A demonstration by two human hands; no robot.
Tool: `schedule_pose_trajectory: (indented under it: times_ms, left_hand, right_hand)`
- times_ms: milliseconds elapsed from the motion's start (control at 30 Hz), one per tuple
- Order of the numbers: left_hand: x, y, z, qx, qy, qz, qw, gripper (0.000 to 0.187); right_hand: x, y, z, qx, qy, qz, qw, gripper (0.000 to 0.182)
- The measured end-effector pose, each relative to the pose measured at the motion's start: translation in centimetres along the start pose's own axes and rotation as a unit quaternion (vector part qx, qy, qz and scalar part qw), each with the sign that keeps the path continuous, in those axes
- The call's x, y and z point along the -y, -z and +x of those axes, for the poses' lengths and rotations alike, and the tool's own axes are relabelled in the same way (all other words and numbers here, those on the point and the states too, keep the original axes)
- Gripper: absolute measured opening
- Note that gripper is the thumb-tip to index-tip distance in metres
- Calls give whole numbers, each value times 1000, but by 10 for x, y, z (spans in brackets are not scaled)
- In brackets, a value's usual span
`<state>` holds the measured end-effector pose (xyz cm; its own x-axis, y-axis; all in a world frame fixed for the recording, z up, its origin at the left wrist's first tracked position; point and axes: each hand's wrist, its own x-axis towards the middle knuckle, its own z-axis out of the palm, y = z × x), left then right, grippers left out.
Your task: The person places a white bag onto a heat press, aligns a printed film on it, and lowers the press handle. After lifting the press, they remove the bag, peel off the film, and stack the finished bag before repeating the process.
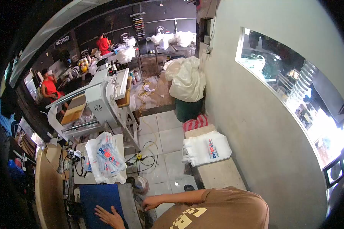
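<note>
My left hand (110, 217) rests flat, fingers spread, on a dark blue flat surface (97, 198) at the bottom left. Against the right side of that blue surface lies a grey sheet or cover (129, 200). My right hand (151, 202) is beside the grey edge with its fingers curled downward. What those fingers hold, if anything, is hidden. Just beyond my hands, printed white bags (106, 158) with blue and red lettering lie in a loose pile on a pale board (120, 145).
A large white press-like machine (99, 101) stands ahead. White printed bags (210, 149) are stacked on a bench (219, 175) along the right wall. A bucket (141, 185) and cables (145, 156) are on the tiled floor. Two people in red (49, 87) are farther back.
</note>
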<state>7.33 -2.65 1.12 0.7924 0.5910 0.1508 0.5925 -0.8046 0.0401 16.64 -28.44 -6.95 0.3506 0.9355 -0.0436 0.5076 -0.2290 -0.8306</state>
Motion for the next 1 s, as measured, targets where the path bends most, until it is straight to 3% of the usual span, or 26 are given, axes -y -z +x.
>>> schedule_pose_trajectory:
  times_ms: [33,67,133,233,367,433,467,533,1000]
  left_hand:
    - [3,1,-1,-87,-8,-18,996,77]
    - [3,1,-4,-86,-8,-20,996,77]
    - [1,2,-14,62,-6,63,996,76]
    - [5,-7,-14,55,-14,47,997,76]
    - [3,-4,-16,54,4,11,998,75]
    - [4,-4,-16,36,-14,3,999,75]
    - [5,-4,-17,35,-7,1,999,75]
    - [0,7,-18,68,-2,-3,998,75]
    - [0,6,-18,55,9,-34,998,76]
  right_hand:
    - [11,3,7,-14,56,13,998,35]
    - [22,5,15,-13,55,12,998,35]
    - [54,18,23,-23,104,-3,994,36]
    - [105,39,23,-16,104,-70,992,41]
    - [89,11,37,-64,197,-178,962,54]
    - [84,2,35,57,116,-212,969,71]
    - [80,-1,35,62,119,-214,967,71]
    - [65,-13,36,17,139,-221,965,84]
    - [36,-39,43,-34,170,-326,929,113]
